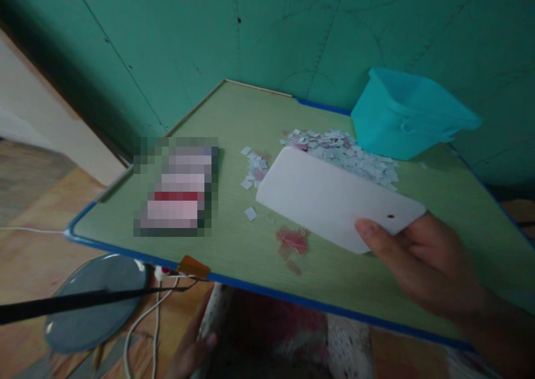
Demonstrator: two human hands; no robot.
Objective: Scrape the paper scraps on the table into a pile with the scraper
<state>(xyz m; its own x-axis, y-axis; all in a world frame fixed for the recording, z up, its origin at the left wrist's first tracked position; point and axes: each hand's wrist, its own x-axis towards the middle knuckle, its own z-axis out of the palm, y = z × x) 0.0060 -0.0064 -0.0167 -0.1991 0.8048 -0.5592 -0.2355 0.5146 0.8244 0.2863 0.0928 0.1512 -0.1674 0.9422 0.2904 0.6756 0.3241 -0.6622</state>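
Head view: I see the right-hand grip (426, 262) clamped on one end of a thin, round-cornered white plastic sheet (330, 195), held over the pale-green, blue-edged table (234, 117); I can't tell whether the left-hand grip (191, 350), below the near edge, holds anything. Swung too fast, the sheet could scatter the heap of small pale squares (368, 166) or nudge the turquoise plastic tub (384, 117) beside it.

Seemingly a home corner: green panelled wall (188, 44), blue-edged table (242, 245), trailing white cable (126, 343).
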